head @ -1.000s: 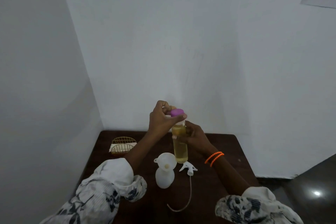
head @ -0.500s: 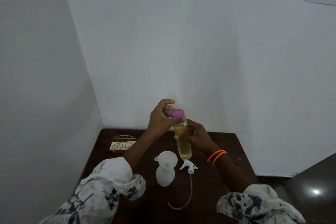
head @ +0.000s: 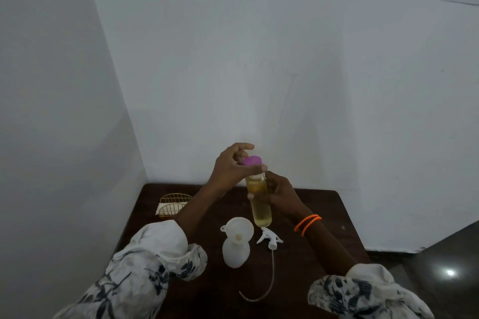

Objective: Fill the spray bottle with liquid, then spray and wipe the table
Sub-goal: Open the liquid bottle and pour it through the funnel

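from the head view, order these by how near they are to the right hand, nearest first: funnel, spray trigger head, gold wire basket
Measured from the right hand, which holds the bottle of yellow liquid:
1. Spray trigger head: lying on the table just below the hand.
2. Funnel: sitting in the white spray bottle, below and to the left.
3. Gold wire basket: far left, near the table's back corner.

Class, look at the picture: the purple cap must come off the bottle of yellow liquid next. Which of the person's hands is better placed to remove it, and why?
The left hand: its thumb and fingers already pinch the purple cap, while the right hand grips the body of the bottle and steadies it above the table.
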`<state>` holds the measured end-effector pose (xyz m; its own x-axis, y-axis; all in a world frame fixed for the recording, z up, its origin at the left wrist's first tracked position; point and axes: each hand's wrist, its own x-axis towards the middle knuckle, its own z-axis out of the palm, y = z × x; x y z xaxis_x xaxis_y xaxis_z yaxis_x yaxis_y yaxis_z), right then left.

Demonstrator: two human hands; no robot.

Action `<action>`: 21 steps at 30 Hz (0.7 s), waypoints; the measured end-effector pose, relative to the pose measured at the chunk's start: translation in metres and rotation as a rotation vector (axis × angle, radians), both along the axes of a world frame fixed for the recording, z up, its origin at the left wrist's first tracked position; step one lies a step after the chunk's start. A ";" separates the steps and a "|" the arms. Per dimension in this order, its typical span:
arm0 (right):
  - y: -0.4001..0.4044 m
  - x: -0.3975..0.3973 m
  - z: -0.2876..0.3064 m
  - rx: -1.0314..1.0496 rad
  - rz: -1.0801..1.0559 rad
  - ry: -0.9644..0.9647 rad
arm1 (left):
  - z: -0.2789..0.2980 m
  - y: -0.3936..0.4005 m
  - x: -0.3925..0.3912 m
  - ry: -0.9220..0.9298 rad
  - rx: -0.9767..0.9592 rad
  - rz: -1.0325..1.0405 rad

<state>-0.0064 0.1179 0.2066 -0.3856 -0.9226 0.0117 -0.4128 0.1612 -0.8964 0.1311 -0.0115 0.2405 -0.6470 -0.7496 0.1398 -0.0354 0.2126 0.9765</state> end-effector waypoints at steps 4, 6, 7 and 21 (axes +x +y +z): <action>-0.004 0.000 0.000 -0.008 -0.005 -0.014 | -0.002 -0.004 0.004 0.039 0.067 -0.162; -0.005 0.001 -0.001 -0.010 -0.011 -0.018 | -0.003 -0.008 0.007 0.039 0.050 -0.145; -0.006 0.001 -0.001 -0.010 -0.011 -0.019 | -0.002 -0.007 0.007 0.017 0.026 -0.094; -0.012 0.003 -0.001 -0.006 0.031 0.006 | -0.008 -0.016 0.013 0.128 0.101 -0.163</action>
<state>-0.0029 0.1057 0.2058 -0.3565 -0.9341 0.0196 -0.4232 0.1427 -0.8947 0.1446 -0.0277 0.2324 -0.7426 -0.6508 0.1579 0.1165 0.1067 0.9874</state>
